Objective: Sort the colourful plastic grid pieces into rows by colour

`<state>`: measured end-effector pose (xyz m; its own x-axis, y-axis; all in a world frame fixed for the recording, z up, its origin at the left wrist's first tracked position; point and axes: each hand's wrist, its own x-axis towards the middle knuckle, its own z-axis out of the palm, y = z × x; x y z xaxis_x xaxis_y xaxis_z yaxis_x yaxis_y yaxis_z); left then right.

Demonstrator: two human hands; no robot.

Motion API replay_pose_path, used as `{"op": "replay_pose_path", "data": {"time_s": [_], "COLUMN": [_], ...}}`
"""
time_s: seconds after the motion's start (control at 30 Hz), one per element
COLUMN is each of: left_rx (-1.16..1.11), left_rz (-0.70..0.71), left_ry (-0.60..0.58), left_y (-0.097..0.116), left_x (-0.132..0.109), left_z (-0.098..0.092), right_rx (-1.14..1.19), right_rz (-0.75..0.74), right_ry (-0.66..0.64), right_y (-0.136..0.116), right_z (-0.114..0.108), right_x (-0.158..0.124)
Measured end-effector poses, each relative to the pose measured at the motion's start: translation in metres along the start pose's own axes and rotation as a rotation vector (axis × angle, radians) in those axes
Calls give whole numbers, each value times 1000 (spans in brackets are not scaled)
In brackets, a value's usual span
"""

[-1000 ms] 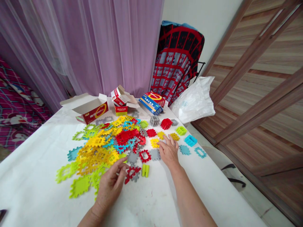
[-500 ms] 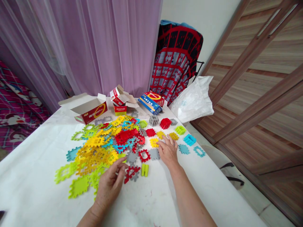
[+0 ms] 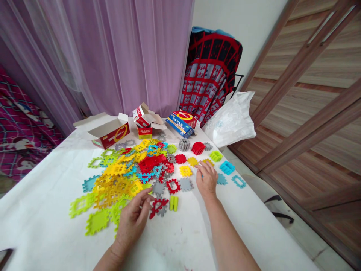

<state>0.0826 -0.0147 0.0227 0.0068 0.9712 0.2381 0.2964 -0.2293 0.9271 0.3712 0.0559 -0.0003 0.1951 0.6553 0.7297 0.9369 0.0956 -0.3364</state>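
Note:
My left hand (image 3: pixel 134 214) rests at the near edge of a heap of interlocking plastic building pieces, fingers loosely curved and apart, nothing held. Its fingertips are close to a red triangular-looking piece (image 3: pixel 158 207) and a grey square piece (image 3: pixel 158 188). My right hand (image 3: pixel 207 180) hovers over or rests on the table, fingers spread, with no piece visible in it. To its left lies a yellow window piece (image 3: pixel 185 171), apart from the fingers. Beyond the fingertips are yellow pieces (image 3: pixel 193 162), and a blue square piece (image 3: pixel 222 179) lies to the right, partly behind the hand.
Sorted stacks line the right side: grey (image 3: pixel 184 145), red (image 3: pixel 198 148), green (image 3: pixel 216 156) and blue (image 3: pixel 227 167). Opened cartons (image 3: pixel 111 135) and a blue box (image 3: pixel 179 125) stand at the back. A white plastic bag (image 3: pixel 231 120) sits at the table's right edge.
My right hand has shifted right, away from the yellow window piece that its fingers were touching or nearly touching. My left hand stays nearly in place. The view has shifted slightly.

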Motion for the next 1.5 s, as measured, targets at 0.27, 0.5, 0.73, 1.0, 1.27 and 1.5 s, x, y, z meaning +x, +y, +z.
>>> {"op": "replay_pose_path", "data": {"time_s": [0.27,0.5,0.73,1.0,1.27,1.5], "left_rx": [-107,-60,229,483,530,506], "left_rz": [-100,-102,-107,-142,-137,-115], "left_ry": [123,316,635,497,468,474], "left_y": [5,4,-18,-42,-49,-50], "left_x": [4,20,33,40,38,40], "left_z": [-4,-39,-102,-112,-108,-107], "right_rx": [57,69,121,170,333,110], "right_rz": [-24,-88,-118,-194,-441,-506], "right_ry": [37,27,-11,38,-422,-683], "right_y": [0,-4,-10,-29,-174,-252], "right_z": [5,1,1,-6,18,55], "right_x": [-2,-4,-12,-11,16,38]}}
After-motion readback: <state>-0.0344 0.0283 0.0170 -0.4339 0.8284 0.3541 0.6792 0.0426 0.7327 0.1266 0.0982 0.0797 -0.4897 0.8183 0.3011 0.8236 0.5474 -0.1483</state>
